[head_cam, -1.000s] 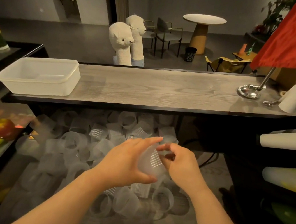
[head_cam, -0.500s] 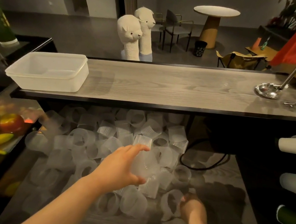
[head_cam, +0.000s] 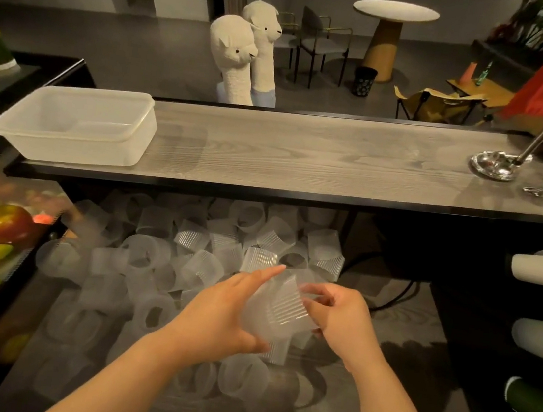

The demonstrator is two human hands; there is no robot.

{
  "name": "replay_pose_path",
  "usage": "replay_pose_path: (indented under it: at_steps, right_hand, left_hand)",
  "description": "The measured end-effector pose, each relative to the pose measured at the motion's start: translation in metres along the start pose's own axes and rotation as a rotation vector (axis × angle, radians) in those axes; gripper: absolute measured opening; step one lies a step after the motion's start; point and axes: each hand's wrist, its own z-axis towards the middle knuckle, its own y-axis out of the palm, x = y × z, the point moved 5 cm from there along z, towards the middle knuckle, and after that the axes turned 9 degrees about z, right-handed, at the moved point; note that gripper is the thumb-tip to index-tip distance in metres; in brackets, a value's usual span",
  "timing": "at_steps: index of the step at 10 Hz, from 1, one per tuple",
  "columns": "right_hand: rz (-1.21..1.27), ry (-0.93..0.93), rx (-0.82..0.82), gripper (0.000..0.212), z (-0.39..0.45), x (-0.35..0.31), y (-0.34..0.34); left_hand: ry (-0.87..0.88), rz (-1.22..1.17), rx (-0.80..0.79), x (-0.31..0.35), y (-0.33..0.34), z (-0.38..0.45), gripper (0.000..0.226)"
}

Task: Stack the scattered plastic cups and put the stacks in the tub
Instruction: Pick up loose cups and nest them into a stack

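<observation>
While loose frosted cups [head_cam: 186, 263] lie scattered over the low grey surface under the counter [head_cam: 304, 155], the left hand [head_cam: 221, 313] wraps its fingers and thumb around a ribbed cup [head_cam: 270, 309] held above the pile, and the right hand [head_cam: 338, 318] pinches that cup's far rim with curled fingers. The tub [head_cam: 77, 125] sits on the counter's left end, well apart from both hands

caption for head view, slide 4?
Both hands nest clear cups above the scattered pile; tub sits empty.
</observation>
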Motion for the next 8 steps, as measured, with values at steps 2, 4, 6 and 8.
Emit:
replay_pose_path:
  at_steps: [2, 4, 6, 8]
  right_hand:
    - [-0.240, -0.117, -0.089, 0.026, -0.003, 0.008, 0.029]
    - [-0.606, 0.084, 0.199, 0.026, 0.023, 0.068, -0.018]
    - [-0.693, 0.189, -0.026, 0.054, 0.046, 0.128, -0.009]
    - [-0.428, 0.147, 0.279, 0.020, 0.029, 0.116, -0.032]
  left_hand:
    - [0.013, 0.011, -0.029, 0.003, 0.003, -0.003, 0.097]
    - [-0.100, -0.022, 0.005, -0.018, 0.004, -0.012, 0.094]
    - [-0.158, -0.039, 0.019, -0.027, 0.001, -0.020, 0.107]
    - [-0.175, -0.074, 0.003, -0.031, 0.000, -0.028, 0.108]
